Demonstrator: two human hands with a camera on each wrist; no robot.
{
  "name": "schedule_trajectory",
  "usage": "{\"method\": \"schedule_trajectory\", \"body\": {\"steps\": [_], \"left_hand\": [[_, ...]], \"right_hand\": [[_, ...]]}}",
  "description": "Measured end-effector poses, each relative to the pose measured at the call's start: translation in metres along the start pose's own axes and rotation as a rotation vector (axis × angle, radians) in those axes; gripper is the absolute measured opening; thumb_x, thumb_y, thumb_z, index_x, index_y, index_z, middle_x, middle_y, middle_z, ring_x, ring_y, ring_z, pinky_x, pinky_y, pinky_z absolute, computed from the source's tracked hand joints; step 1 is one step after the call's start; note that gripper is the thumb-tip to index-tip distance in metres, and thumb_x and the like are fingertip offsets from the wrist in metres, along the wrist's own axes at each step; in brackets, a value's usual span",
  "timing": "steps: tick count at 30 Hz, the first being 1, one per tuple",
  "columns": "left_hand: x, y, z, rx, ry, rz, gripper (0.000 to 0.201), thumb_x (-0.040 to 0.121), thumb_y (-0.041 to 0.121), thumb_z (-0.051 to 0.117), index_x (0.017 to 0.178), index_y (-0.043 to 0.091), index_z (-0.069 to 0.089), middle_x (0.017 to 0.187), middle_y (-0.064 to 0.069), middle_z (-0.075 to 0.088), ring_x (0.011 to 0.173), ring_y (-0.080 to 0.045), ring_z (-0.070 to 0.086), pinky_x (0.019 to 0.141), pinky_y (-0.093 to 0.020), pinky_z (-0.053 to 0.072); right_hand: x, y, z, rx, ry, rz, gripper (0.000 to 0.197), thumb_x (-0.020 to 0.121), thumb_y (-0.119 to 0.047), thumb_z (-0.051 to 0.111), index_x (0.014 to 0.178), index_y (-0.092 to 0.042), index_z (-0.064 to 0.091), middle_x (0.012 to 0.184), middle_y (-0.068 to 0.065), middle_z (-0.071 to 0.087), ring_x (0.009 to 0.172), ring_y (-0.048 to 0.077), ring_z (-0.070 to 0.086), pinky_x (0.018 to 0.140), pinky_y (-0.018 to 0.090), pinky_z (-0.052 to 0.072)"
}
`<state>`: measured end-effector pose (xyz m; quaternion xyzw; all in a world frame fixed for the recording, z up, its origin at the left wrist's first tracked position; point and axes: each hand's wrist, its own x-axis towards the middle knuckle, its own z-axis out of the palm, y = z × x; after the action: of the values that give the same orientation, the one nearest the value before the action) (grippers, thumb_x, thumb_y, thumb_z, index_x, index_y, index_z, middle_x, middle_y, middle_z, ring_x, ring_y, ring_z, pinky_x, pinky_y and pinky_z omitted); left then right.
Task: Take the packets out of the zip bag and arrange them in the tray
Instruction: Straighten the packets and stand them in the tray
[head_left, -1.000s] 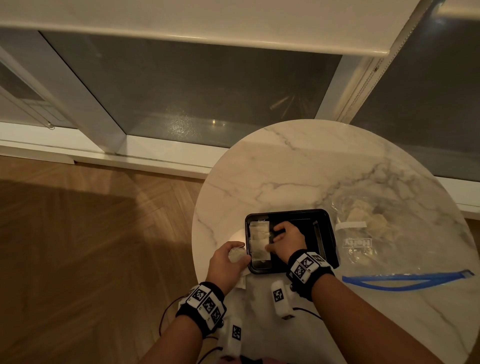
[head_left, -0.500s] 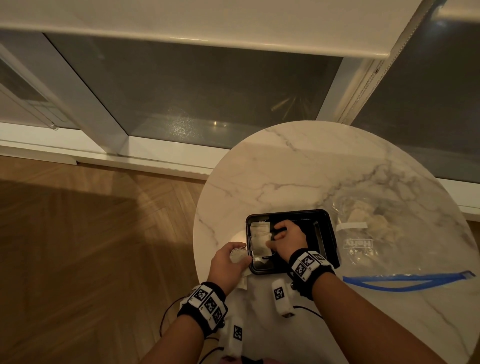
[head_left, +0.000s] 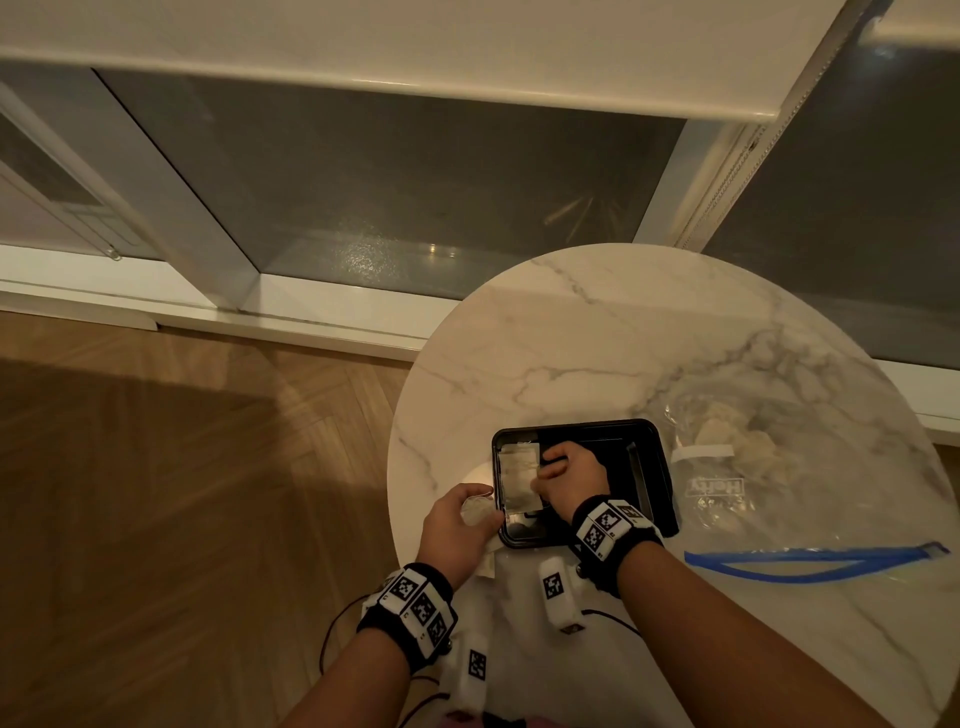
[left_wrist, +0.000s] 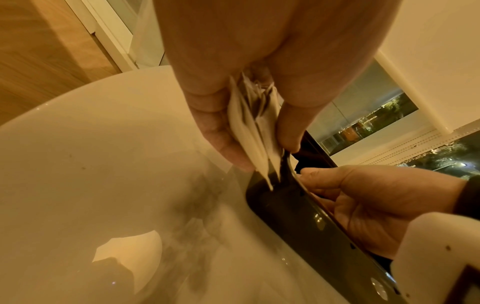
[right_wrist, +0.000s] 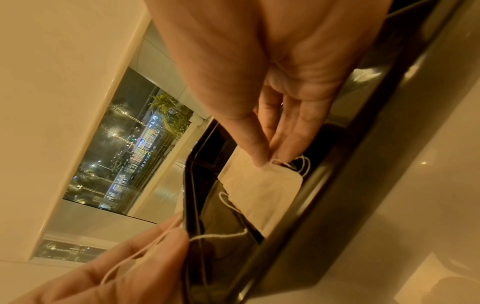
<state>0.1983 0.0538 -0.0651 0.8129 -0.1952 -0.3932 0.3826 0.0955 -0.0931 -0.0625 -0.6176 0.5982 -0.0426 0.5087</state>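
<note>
- Packets held in left hand (head_left: 456, 530): a small bunch of pale paper packets (left_wrist: 255, 131) is pinched between thumb and fingers, just outside the tray's near-left edge. Judged light, thin and limp; strings trail from them and could snag on the rim.
- Tray (head_left: 649, 470), black with a raised rim, lies between the two hands and under the right one. Along its left side lies a row of flat packets (head_left: 517, 480); the rest of the floor looks bare where visible.
- Right hand (head_left: 571, 475) reaches into the tray from the near side; thumb and fingertips (right_wrist: 259, 158) pinch the top corner of one packet (right_wrist: 265, 189) that lies on the tray floor. A corner pinch seems the sound hold for so flimsy an item; a grip on the string would let it swing.
- Zip bag (head_left: 727, 467), clear with a blue zip strip (head_left: 810, 558), lies on the marble table (head_left: 571, 338), to the right of the right hand and beyond the tray's right edge. Its mouth appears open. Several pale packets remain bunched inside; count cannot be told.
- Judgement: arranging partly done; the bag's contents still await transfer.
</note>
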Motion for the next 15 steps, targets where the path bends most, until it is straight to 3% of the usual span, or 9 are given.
{"method": "schedule_trajectory", "body": {"steps": [6,10,12,15], "left_hand": [[-0.002,0.003,0.0,-0.004,0.005,-0.014,0.027,0.081,0.024,0.079,0.104,0.029,0.068,0.107,0.008,0.068,0.105,-0.01,0.061,0.088,-0.022,0.044],[-0.004,0.005,-0.002,-0.011,0.013,-0.009,0.026,0.081,0.024,0.078,0.104,0.028,0.068,0.106,0.009,0.068,0.105,-0.01,0.06,0.089,-0.023,0.044],[-0.005,0.006,-0.006,-0.013,0.018,-0.006,0.024,0.082,0.025,0.078,0.104,0.029,0.068,0.106,0.011,0.067,0.105,-0.008,0.059,0.089,-0.023,0.043],[-0.007,0.007,-0.016,-0.112,0.033,-0.037,0.016,0.085,0.027,0.074,0.1,0.03,0.069,0.105,0.009,0.069,0.103,-0.012,0.064,0.092,-0.033,0.052]], "right_hand": [[-0.001,0.002,-0.001,-0.017,0.004,-0.027,0.033,0.07,0.007,0.073,0.086,-0.02,0.061,0.071,-0.001,0.065,0.062,0.007,0.058,0.053,0.01,0.047],[0.0,0.002,-0.002,-0.025,0.004,-0.016,0.034,0.07,0.0,0.078,0.089,-0.022,0.06,0.078,0.0,0.068,0.073,0.012,0.064,0.066,0.025,0.055],[-0.001,0.001,-0.005,-0.042,0.002,-0.025,0.032,0.071,-0.006,0.08,0.091,-0.023,0.061,0.081,-0.002,0.067,0.075,0.01,0.063,0.062,0.022,0.05],[0.0,0.0,-0.011,-0.008,0.025,-0.045,0.027,0.075,-0.012,0.078,0.091,-0.025,0.061,0.082,-0.002,0.066,0.075,0.012,0.064,0.062,0.022,0.05]]}}
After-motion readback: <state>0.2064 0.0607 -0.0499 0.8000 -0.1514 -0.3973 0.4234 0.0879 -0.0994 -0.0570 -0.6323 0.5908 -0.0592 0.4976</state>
